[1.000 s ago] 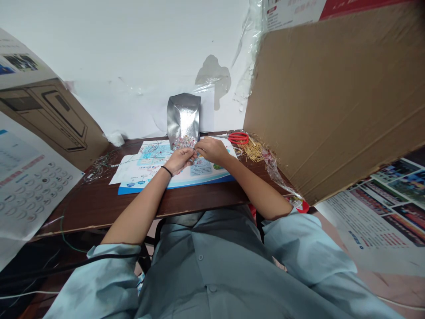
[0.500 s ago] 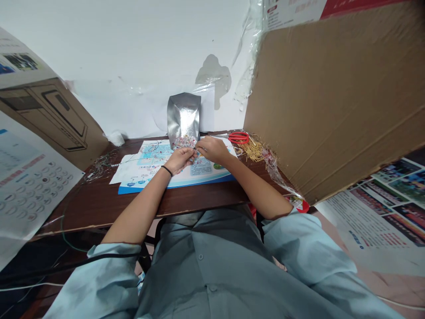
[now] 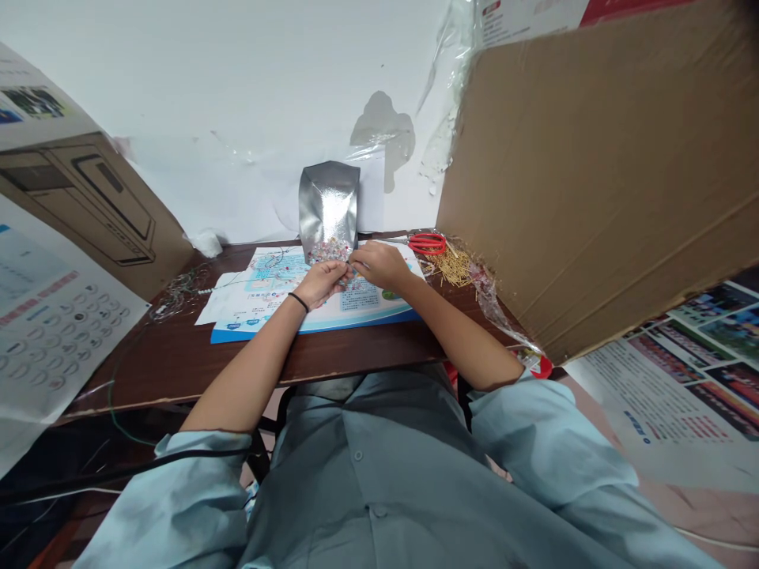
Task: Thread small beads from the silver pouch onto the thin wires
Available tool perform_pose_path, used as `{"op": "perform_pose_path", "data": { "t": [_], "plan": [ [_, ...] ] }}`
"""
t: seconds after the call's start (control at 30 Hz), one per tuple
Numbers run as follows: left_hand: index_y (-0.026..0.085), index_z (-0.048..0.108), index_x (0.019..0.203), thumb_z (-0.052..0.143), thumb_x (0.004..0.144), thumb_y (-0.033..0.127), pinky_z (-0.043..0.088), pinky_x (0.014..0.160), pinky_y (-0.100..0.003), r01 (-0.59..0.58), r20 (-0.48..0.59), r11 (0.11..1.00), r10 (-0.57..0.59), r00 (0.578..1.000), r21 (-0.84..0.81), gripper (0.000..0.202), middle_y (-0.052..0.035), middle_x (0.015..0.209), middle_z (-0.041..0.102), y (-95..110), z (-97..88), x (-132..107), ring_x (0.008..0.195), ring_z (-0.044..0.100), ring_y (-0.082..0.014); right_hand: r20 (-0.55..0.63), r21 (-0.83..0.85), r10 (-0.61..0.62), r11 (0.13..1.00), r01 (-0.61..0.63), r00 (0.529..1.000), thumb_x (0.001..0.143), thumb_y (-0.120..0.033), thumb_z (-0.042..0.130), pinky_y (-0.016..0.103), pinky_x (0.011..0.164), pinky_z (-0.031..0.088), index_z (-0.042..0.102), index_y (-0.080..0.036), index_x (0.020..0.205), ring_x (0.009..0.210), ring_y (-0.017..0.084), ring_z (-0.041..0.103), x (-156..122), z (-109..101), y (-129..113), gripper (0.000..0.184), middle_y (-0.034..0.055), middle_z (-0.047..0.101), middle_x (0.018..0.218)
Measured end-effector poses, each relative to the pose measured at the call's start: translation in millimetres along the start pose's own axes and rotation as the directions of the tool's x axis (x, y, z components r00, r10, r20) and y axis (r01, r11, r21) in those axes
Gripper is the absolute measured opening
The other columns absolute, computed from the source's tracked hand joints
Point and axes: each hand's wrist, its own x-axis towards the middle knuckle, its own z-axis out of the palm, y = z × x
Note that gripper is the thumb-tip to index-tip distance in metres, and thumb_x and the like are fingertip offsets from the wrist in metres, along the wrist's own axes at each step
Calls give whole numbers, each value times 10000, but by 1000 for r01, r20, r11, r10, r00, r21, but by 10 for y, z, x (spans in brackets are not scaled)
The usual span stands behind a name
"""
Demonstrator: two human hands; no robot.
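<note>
Our left hand [image 3: 320, 284] and right hand [image 3: 380, 265] come together in a narrow grip, the right fingertips [image 3: 354, 261] pinched against the left on something too small to name from this view, perhaps a bead. A thin thread [image 3: 254, 276] seems to lead away from the grip to the left, with a short row of pale beads [image 3: 205, 292] along it. Little has changed over the last second: the grip sits in almost the same spot, and the whole view has only tipped slightly.

Just beyond our fingers stands a silver foil pouch [image 3: 328, 201], with many small coloured beads [image 3: 329, 251] showing at its lower end. It rests on a printed leaflet with a blue edge [image 3: 237, 336], which lies under both hands on the dark wooden worktop [image 3: 356, 353]. To the right lie red-handled scissors [image 3: 427, 243], a heap of gold pins [image 3: 454, 267] and a crumpled clear plastic bag [image 3: 489, 299]. A tangle of fine wire [image 3: 178, 296] sits at the far left, and a cardboard sheet [image 3: 593, 174] leans in from the right. A black wristband [image 3: 298, 303] circles our left wrist.
</note>
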Motion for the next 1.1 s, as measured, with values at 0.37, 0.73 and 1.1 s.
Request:
{"op": "perform_pose_path", "data": {
  "t": [0.37, 0.73, 1.1],
  "plan": [
    [154, 678, 681, 1022, 711, 393, 356, 485, -188, -85, -131, 994, 93, 987, 69, 420, -33, 666, 677, 10, 122, -24, 601, 560, -93, -4, 159, 94, 983, -93, 996, 1051, -166, 626, 322, 840, 407, 861, -215, 1102, 1019, 213, 666, 32, 107, -6, 246, 68, 827, 1122],
    [163, 637, 712, 949, 803, 261, 344, 485, -176, -121, -134, 991, 128, 983, 62, 340, -17, 681, 675, 88, 150, -36, 578, 557, -83, 51, 588, 240, 777, -223, 969, 941, -160, 706, 293, 824, 454, 775, -168, 907, 801, 129, 597, 56, 76, 27, 78, 1, 747, 849],
    [182, 513, 669, 700, 985, 74, 315, 477, -148, -235, -542, 962, 125, 831, -139, 383, 33, 624, 558, 428, 46, -11, 515, 451, -54, 126, 572, 300, 757, -316, 946, 906, -128, 645, 302, 766, 464, 629, -212, 768, 764, 142, 588, 50, -64, 137, 162, 8, 684, 789]
  ]
}}
